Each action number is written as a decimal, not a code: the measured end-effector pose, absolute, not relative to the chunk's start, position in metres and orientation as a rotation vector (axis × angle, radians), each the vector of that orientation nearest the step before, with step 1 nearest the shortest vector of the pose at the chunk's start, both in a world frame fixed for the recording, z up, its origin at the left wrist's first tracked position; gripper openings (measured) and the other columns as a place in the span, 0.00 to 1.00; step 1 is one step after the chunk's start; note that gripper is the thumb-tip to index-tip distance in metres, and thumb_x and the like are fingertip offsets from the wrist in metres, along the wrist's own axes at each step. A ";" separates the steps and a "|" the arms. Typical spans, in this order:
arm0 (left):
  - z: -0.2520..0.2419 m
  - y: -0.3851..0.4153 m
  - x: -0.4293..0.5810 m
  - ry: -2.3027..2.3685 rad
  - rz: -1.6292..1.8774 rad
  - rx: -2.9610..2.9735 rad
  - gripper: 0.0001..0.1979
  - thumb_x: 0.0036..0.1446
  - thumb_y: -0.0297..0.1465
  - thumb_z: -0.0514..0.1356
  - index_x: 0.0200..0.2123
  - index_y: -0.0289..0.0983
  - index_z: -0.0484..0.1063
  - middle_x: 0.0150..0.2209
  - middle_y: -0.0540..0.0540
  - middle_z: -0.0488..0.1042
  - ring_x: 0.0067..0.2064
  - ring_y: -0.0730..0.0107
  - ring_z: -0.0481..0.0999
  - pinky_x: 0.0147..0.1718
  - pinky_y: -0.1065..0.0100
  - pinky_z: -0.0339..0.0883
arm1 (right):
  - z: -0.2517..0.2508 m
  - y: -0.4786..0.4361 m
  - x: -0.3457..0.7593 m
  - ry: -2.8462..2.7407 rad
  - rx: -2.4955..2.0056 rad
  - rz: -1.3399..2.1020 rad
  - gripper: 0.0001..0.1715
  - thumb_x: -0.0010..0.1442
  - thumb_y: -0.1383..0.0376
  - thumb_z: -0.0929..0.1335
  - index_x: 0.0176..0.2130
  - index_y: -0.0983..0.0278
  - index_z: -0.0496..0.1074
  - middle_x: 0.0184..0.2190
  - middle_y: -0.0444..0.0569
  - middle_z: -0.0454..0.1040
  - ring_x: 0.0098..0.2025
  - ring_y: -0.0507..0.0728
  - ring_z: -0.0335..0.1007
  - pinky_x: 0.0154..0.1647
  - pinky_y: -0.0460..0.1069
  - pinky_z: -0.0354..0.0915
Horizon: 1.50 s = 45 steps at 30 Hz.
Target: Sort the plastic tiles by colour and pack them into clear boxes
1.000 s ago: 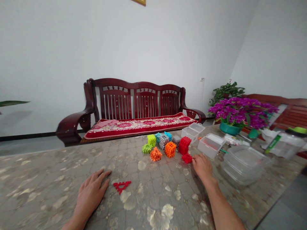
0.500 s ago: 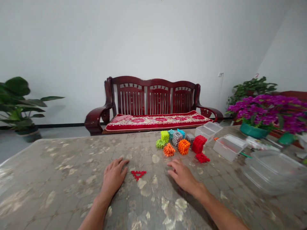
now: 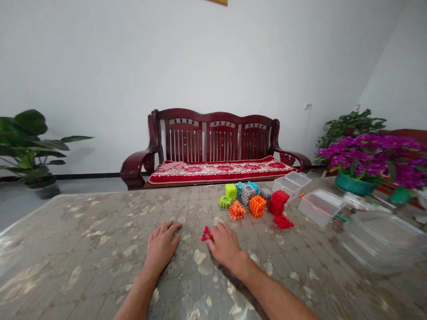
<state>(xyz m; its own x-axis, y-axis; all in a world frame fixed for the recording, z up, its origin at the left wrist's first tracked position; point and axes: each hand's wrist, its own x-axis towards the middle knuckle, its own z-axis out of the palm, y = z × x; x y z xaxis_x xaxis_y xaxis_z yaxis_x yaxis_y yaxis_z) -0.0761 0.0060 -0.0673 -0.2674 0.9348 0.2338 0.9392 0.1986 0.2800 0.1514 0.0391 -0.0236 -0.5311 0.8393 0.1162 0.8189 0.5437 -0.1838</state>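
Observation:
My left hand (image 3: 161, 247) lies flat on the patterned table (image 3: 83, 253), fingers spread, holding nothing. A small red triangular piece (image 3: 206, 234) stands tipped up on the table just right of it. My right hand (image 3: 224, 243) rests against that piece, its fingers curled at the piece's right side. Farther back sits a cluster of toothed block cubes: green (image 3: 227, 196), orange (image 3: 257, 206), grey (image 3: 248, 194), blue and red (image 3: 278, 202), with a loose red clump (image 3: 283, 221) in front.
Clear plastic boxes (image 3: 319, 206) and stacked clear lids (image 3: 380, 238) stand at the right. A pot of purple flowers (image 3: 370, 162) is behind them. A dark wooden bench with a red cushion (image 3: 216, 153) stands beyond the table; a leafy plant (image 3: 30, 149) is at left.
My right hand came back from the red blocks, leftward across the table, to the red triangular piece. The piece, flat before, now stands tipped up. The left hand has stayed put.

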 end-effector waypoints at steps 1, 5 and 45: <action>-0.068 0.006 -0.076 -2.425 -0.581 -1.895 0.19 0.63 0.32 0.54 0.55 0.48 0.74 0.62 0.46 0.70 0.65 0.55 0.65 0.63 0.52 0.56 | -0.021 0.038 0.157 -2.562 -1.472 0.175 0.17 0.66 0.57 0.65 0.45 0.65 0.76 0.46 0.58 0.76 0.51 0.64 0.70 0.49 0.54 0.64; -0.068 0.007 -0.077 -2.440 -0.567 -1.903 0.19 0.64 0.32 0.53 0.55 0.48 0.74 0.62 0.46 0.69 0.65 0.55 0.64 0.63 0.51 0.56 | -0.016 0.040 0.179 -2.517 -1.453 0.259 0.16 0.68 0.59 0.63 0.42 0.64 0.76 0.42 0.54 0.78 0.46 0.61 0.72 0.47 0.53 0.65; -0.079 0.013 -0.087 -2.400 -0.408 -1.914 0.21 0.66 0.35 0.49 0.58 0.49 0.72 0.63 0.48 0.68 0.64 0.58 0.66 0.62 0.55 0.57 | 0.005 0.110 0.384 -1.837 -2.313 -0.088 0.17 0.60 0.60 0.63 0.42 0.60 0.79 0.42 0.58 0.80 0.44 0.65 0.77 0.38 0.53 0.64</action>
